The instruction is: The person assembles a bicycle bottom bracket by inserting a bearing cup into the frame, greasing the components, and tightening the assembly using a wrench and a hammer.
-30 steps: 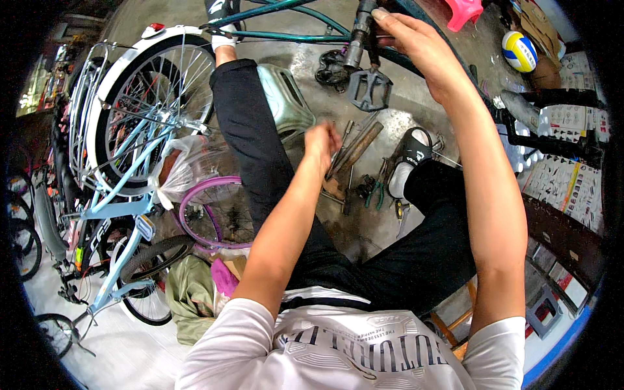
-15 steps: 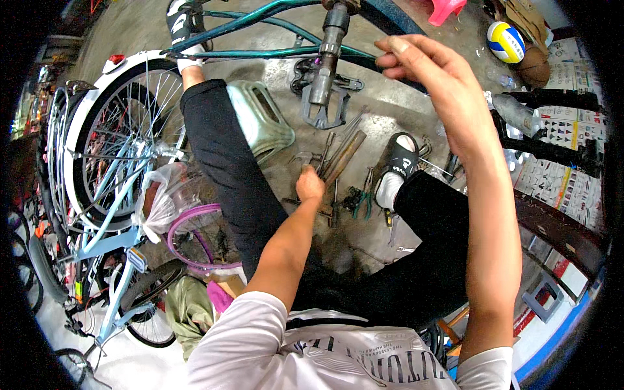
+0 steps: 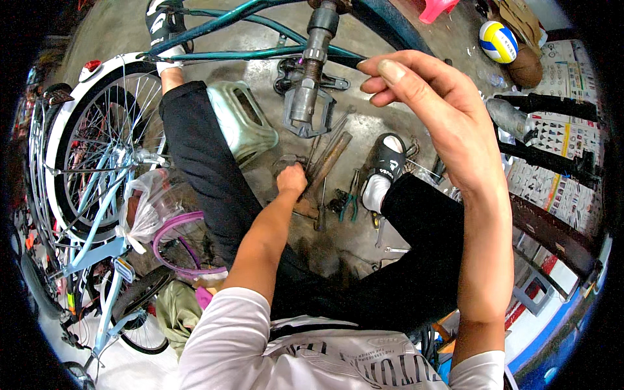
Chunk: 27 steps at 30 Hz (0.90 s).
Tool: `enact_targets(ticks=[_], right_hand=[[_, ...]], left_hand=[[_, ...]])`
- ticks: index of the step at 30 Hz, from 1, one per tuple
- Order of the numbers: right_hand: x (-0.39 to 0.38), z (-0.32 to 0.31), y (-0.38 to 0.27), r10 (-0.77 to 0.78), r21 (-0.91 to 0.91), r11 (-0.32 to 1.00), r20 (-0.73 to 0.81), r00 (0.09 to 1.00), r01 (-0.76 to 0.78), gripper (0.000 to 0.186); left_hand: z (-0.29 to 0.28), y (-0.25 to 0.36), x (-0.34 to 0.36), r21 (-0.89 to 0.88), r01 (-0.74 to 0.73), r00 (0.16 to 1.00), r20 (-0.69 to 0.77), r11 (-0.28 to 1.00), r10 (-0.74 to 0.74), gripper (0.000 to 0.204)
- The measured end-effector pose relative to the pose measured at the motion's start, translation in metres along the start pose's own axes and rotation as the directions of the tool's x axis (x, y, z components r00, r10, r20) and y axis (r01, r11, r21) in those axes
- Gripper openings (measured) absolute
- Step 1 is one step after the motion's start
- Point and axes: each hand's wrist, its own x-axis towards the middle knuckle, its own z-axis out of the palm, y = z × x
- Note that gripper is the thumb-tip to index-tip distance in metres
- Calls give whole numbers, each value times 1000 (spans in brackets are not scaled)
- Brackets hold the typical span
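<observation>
My left hand (image 3: 291, 181) is closed low over the floor, on what looks like a hammer; its dark metal head (image 3: 287, 161) shows just above the fist, the grip mostly hidden. My right hand (image 3: 432, 107) is raised beside the frame, fingers loosely bent and slightly apart, with nothing visible in it. Just past its fingertips runs the teal bicycle frame (image 3: 240, 56). A thick metal cylinder with a threaded section (image 3: 305, 97) hangs down from the frame. Behind its lower end sits a dark pedal (image 3: 324, 117).
Steel bars (image 3: 328, 162), green-handled pliers (image 3: 351, 201) and wrenches (image 3: 380, 231) lie between my feet. A pale green plastic stool (image 3: 224, 107) stands beside my left leg. Bicycles with a white-fendered wheel (image 3: 65, 130) and a purple rim (image 3: 159, 240) crowd the left. A volleyball (image 3: 498, 42) lies far right.
The whole scene has shifted slightly left in the view. My right hand sits a little lower and looks larger. My left hand remains closed by the tools on the floor.
</observation>
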Motion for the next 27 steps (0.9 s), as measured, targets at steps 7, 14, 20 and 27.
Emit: enact_targets(ticks=[7, 14, 20, 27], right_hand=[[-2, 3, 1, 6, -60, 998, 7, 1000, -5, 37], [-1, 12, 1, 37, -110, 993, 42, 998, -32, 33], [-2, 9, -4, 70, -181, 982, 34, 997, -62, 31], [-3, 15, -4, -44, -333, 942, 23, 999, 50, 27]], left_hand=[[27, 15, -20, -39, 54, 989, -138, 998, -59, 39], [50, 18, -16, 53, 23, 969, -248, 998, -9, 28], [27, 14, -27, -6, -186, 981, -48, 982, 186, 21], [40, 14, 4, 121, -43, 955, -287, 992, 77, 12]])
